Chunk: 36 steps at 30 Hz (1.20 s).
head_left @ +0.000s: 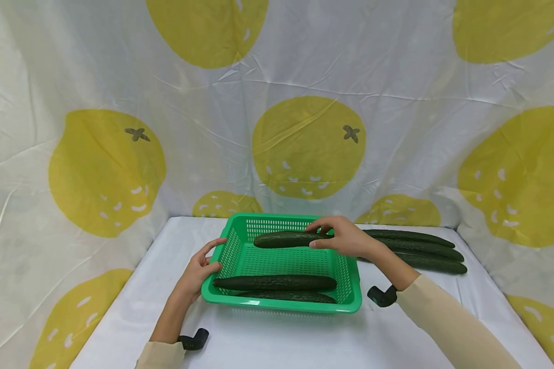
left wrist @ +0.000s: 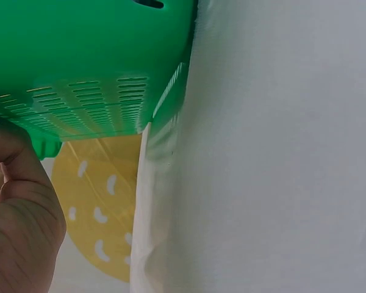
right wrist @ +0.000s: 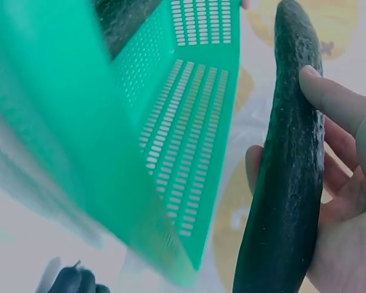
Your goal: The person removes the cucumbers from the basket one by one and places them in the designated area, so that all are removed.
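Note:
A green plastic basket [head_left: 281,306] stands on the white table, with two dark green cucumbers [head_left: 277,282] lying along its near side. At its left rim, my left hand [head_left: 197,269] grips the edge between thumb and fingers; the left wrist view shows that hand [left wrist: 21,201] beside the basket's slotted wall [left wrist: 104,101]. My right hand [head_left: 343,237] holds another cucumber [head_left: 281,239] over the far part of the basket, lying crosswise. In the right wrist view, the thumb lies along one side of this cucumber [right wrist: 287,159] and fingers wrap under it.
Three more cucumbers [head_left: 420,248] lie side by side on the table [head_left: 277,338] to the right of the basket, partly behind my right forearm. A white curtain [head_left: 397,154] with big yellow fruit prints hangs behind and at both sides.

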Motion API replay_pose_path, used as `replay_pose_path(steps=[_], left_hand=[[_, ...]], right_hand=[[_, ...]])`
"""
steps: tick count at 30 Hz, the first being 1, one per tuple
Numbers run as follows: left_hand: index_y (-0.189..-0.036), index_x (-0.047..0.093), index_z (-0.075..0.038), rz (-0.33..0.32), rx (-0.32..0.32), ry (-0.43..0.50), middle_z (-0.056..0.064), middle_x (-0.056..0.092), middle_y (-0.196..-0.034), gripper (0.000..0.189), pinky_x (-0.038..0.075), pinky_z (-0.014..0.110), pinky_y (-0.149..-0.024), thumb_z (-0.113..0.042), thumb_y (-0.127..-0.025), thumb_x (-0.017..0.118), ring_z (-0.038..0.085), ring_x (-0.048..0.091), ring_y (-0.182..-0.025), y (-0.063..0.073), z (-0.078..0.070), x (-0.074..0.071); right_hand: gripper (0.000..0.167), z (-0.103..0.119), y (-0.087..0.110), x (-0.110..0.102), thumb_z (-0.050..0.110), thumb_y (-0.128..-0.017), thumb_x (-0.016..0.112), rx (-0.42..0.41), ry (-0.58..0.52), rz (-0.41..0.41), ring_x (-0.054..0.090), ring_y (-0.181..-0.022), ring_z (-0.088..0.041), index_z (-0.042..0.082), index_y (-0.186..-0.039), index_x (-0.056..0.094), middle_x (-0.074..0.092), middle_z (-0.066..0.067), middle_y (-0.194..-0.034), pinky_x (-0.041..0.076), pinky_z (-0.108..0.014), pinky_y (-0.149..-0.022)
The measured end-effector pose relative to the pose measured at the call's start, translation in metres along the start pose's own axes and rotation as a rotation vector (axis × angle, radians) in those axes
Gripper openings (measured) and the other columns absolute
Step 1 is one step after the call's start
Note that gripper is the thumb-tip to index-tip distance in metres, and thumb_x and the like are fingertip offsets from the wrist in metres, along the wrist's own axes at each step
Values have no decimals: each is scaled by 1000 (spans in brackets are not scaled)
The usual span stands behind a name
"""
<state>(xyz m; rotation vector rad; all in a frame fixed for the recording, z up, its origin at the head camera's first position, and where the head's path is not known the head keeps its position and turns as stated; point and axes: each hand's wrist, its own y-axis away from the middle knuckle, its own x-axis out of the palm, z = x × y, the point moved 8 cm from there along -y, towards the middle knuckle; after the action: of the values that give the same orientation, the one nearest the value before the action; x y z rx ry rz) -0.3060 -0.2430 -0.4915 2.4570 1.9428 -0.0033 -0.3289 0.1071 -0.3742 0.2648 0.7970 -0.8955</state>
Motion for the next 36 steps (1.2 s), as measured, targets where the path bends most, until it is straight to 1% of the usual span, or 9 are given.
replay_pose_path(steps=[8, 13, 15, 20, 23, 27, 29, 32, 36], left_hand=[[-157, 38, -19, -8, -4, -1, 24, 69, -103, 68, 63, 33, -71, 3, -96, 56, 19, 71, -83, 1, 0, 0], [-157, 38, -19, -5, 0, -3, 18, 70, -94, 68, 62, 32, -70, 4, -96, 56, 17, 70, -81, 0, 1, 0], [-158, 37, -19, -4, -1, -3, 19, 70, -96, 68, 63, 33, -70, 4, -96, 56, 18, 71, -81, 0, 1, 0], [-158, 37, -19, -3, -6, 0, 33, 66, -115, 68, 64, 37, -73, 4, -96, 55, 24, 73, -89, 0, 1, -1], [-158, 37, -19, -3, -9, -2, 37, 64, -120, 68, 64, 38, -74, 4, -96, 55, 26, 74, -92, -1, 1, -1], [-157, 38, -20, -8, -13, -3, 34, 66, -117, 68, 64, 38, -74, 4, -96, 55, 26, 74, -90, -1, 1, -2], [-157, 38, -19, -9, -12, -6, 31, 68, -114, 68, 64, 37, -73, 4, -96, 56, 25, 73, -89, -1, 1, -2], [-158, 37, -18, -5, -8, -11, 28, 69, -111, 68, 64, 36, -73, 4, -96, 56, 23, 73, -89, -1, 0, -1], [-158, 36, -17, 2, -1, -16, 28, 69, -110, 68, 63, 35, -73, 4, -97, 55, 23, 73, -89, -1, -1, 0]], right_hand=[[36, -11, 20, -15, 34, -96, 74, 21, 30, -54, 60, -103, -17, 26, -131, 69, 68, 6, -123, 52, -35, -80], [38, -20, 32, -25, 36, -98, 72, 12, 37, -82, 61, -108, -19, 24, -133, 68, 69, 2, -129, 50, -34, -80], [39, -23, 37, -30, 36, -98, 71, 13, 36, -94, 62, -110, -21, 23, -134, 68, 69, 0, -131, 51, -34, -79], [39, -33, 51, -41, 37, -97, 72, 53, 36, -131, 63, -117, -25, 24, -134, 68, 66, -3, -137, 54, -34, -82], [40, -41, 59, -48, 36, -97, 73, 68, 33, -149, 63, -118, -25, 23, -135, 68, 65, -5, -138, 55, -35, -84], [41, -50, 70, -55, 34, -97, 72, 78, 32, -159, 65, -113, -21, 21, -136, 67, 67, -5, -136, 56, -33, -85], [41, -55, 75, -59, 34, -97, 72, 94, 31, -160, 66, -106, -18, 21, -136, 67, 69, -4, -132, 56, -30, -82], [42, -59, 83, -66, 33, -98, 72, 108, 41, -164, 67, -101, -17, 19, -137, 67, 70, -6, -129, 56, -28, -79], [43, -63, 96, -77, 33, -98, 71, 134, 72, -188, 67, -112, -24, 17, -138, 66, 68, -9, -133, 56, -27, -83]])
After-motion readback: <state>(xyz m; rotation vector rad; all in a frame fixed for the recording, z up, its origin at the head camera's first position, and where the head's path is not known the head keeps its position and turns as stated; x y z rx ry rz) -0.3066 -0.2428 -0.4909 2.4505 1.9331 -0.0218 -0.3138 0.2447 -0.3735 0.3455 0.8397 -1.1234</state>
